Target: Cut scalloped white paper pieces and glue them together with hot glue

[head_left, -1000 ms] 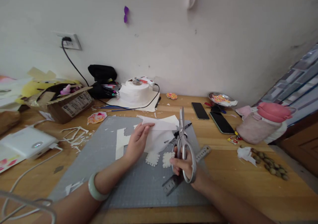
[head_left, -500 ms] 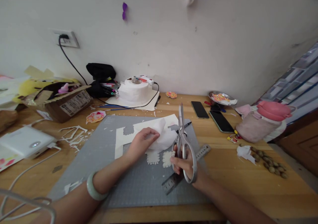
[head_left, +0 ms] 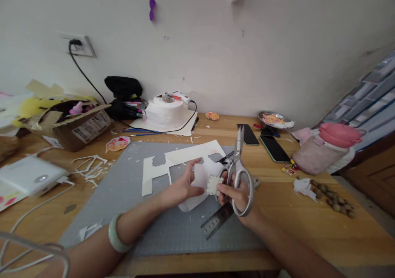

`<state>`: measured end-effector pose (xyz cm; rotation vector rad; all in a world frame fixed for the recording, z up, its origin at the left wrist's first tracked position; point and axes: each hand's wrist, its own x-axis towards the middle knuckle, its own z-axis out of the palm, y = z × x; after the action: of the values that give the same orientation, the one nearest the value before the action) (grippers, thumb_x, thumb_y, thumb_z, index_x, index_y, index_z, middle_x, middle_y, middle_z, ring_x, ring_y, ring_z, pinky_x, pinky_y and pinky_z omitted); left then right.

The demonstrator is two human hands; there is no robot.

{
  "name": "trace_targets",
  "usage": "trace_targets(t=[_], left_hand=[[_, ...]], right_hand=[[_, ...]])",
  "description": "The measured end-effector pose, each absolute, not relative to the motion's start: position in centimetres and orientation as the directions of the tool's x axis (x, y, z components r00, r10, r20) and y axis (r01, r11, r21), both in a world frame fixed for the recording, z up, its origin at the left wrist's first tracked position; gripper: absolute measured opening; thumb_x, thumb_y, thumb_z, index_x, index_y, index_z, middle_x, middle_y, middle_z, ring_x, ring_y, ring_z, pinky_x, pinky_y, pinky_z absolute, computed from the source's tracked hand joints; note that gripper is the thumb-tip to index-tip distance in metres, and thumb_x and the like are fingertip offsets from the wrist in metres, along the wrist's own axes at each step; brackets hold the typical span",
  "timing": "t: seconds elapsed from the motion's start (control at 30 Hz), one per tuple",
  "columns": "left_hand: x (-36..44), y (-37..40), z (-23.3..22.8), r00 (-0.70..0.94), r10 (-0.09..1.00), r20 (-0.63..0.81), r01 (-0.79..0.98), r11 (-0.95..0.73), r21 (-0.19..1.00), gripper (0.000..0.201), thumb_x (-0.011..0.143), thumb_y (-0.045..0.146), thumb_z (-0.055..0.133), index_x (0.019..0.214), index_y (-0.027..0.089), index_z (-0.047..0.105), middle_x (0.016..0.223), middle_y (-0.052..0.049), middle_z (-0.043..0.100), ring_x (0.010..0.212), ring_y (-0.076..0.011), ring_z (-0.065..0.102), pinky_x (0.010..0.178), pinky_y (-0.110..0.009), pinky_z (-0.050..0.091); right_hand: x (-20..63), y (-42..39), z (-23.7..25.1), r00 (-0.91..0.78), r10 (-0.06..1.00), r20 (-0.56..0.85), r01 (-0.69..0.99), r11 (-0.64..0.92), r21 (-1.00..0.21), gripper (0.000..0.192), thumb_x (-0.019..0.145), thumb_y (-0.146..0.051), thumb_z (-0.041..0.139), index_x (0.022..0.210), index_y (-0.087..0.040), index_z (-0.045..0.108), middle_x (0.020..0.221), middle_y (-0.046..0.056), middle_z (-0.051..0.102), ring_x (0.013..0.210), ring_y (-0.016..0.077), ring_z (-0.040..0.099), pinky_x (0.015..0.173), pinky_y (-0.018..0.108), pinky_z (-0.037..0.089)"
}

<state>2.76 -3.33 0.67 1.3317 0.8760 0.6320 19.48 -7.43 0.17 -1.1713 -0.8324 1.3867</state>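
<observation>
My right hand [head_left: 236, 191] is closed around a pair of grey-handled scissors [head_left: 237, 158], whose blades point up and away. Between that hand's thumb and fingers is also a small cream paper piece [head_left: 213, 185] with a scalloped, dark-outlined edge. My left hand [head_left: 182, 187] has its thumb and fingers spread, just left of the scalloped piece. A thin white sheet [head_left: 189, 204] lies behind and under the left fingers, partly covered by them. Beyond it a cream card with cut-out gaps [head_left: 156, 172] rests on the grey cutting mat [head_left: 123, 191].
A metal ruler [head_left: 212, 225] lies below my right hand, with a black pen [head_left: 226, 156] past the scissors. Two phones [head_left: 274, 148] and a pink-lidded container [head_left: 327, 152] stand right. Left are paper scraps [head_left: 92, 167], a white box-like device [head_left: 33, 175] and a cardboard box [head_left: 70, 126].
My left fingers have spread apart, and the thin sheet has come down over where scalloped pieces lay. The scissors have shifted right, and a scalloped piece now shows raised in my right fingers.
</observation>
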Motion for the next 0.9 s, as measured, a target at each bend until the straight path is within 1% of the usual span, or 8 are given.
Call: trace_targets(t=[0.07,0.17,0.3,0.4,0.5,0.63,0.8,0.9], left_hand=[[2.7,-3.5,1.1,0.665,0.732,-0.144,0.067,0.133,0.989,0.061,0.067,0.021,0.06,0.123,0.022,0.036,0.103,-0.005,0.058,0.096,-0.0216,0.053,0.087,-0.037,0.038],[2.8,-3.8,1.6,0.723,0.686,-0.081,0.058,0.057,0.997,0.04,0.073,0.025,0.057,0.112,0.022,0.05,0.111,-0.005,0.056,0.107,-0.0223,0.048,0.094,-0.037,0.033],[2.8,-3.9,1.4,0.757,0.652,-0.041,0.064,-0.012,0.998,0.045,0.078,0.029,0.053,0.121,0.022,0.042,0.116,-0.007,0.054,0.11,-0.0201,0.048,0.093,-0.035,0.036],[2.8,-3.8,0.5,0.73,0.683,-0.034,0.131,-0.09,0.987,0.044,0.081,0.031,0.049,0.123,0.022,0.039,0.118,-0.007,0.054,0.109,-0.0196,0.049,0.091,-0.034,0.038],[2.9,-3.6,-0.4,0.661,0.749,-0.049,0.149,-0.066,0.987,0.043,0.082,0.032,0.047,0.123,0.021,0.037,0.113,-0.007,0.057,0.096,-0.0181,0.055,0.082,-0.031,0.043],[3.0,-3.5,-1.0,0.651,0.757,-0.05,0.12,-0.038,0.992,0.05,0.081,0.028,0.048,0.127,0.021,0.031,0.101,-0.005,0.062,0.081,-0.0157,0.058,0.073,-0.029,0.045],[3.0,-3.7,-0.5,0.677,0.734,0.056,0.212,-0.268,0.94,0.031,0.08,0.028,0.05,0.11,0.019,0.053,0.104,-0.006,0.062,0.094,-0.0192,0.055,0.086,-0.032,0.042],[2.9,-3.7,0.0,0.721,0.692,0.025,0.243,-0.286,0.927,0.025,0.08,0.029,0.052,0.101,0.018,0.058,0.101,-0.005,0.063,0.093,-0.0191,0.056,0.087,-0.032,0.041]], right_hand=[[19.5,-7.3,0.2,0.07,0.981,-0.18,-0.264,-0.155,-0.952,0.041,0.05,-0.032,0.074,0.077,-0.019,0.045,0.046,-0.008,0.051,0.034,0.0082,0.047,0.034,0.02,0.039],[19.4,-7.2,0.1,0.06,0.985,-0.162,-0.235,-0.144,-0.961,0.042,0.048,-0.033,0.074,0.075,-0.019,0.045,0.046,-0.008,0.052,0.032,0.0084,0.047,0.033,0.02,0.039],[19.2,-7.3,-0.1,0.068,0.983,-0.172,-0.245,-0.151,-0.958,0.043,0.046,-0.033,0.075,0.075,-0.02,0.045,0.049,-0.009,0.052,0.033,0.0082,0.047,0.033,0.021,0.04],[19.2,-7.4,-0.2,0.081,0.982,-0.17,-0.256,-0.144,-0.956,0.042,0.047,-0.033,0.075,0.074,-0.021,0.045,0.049,-0.009,0.051,0.033,0.0088,0.047,0.033,0.022,0.04],[19.2,-7.4,-0.2,0.081,0.984,-0.16,-0.262,-0.134,-0.956,0.041,0.049,-0.033,0.074,0.074,-0.021,0.044,0.047,-0.008,0.051,0.033,0.0093,0.047,0.033,0.022,0.04],[19.2,-7.2,-0.3,0.066,0.984,-0.163,-0.287,-0.138,-0.948,0.044,0.048,-0.034,0.073,0.077,-0.021,0.043,0.043,-0.008,0.052,0.032,0.0098,0.047,0.034,0.022,0.039],[19.4,-7.3,-0.4,0.047,0.985,-0.164,-0.214,-0.151,-0.965,0.039,0.054,-0.032,0.071,0.078,-0.019,0.043,0.042,-0.008,0.053,0.036,0.01,0.049,0.038,0.021,0.039],[19.6,-7.4,-0.8,0.03,0.985,-0.168,-0.189,-0.159,-0.969,0.041,0.054,-0.03,0.072,0.079,-0.02,0.042,0.046,-0.008,0.053,0.036,0.0093,0.049,0.037,0.021,0.039]])
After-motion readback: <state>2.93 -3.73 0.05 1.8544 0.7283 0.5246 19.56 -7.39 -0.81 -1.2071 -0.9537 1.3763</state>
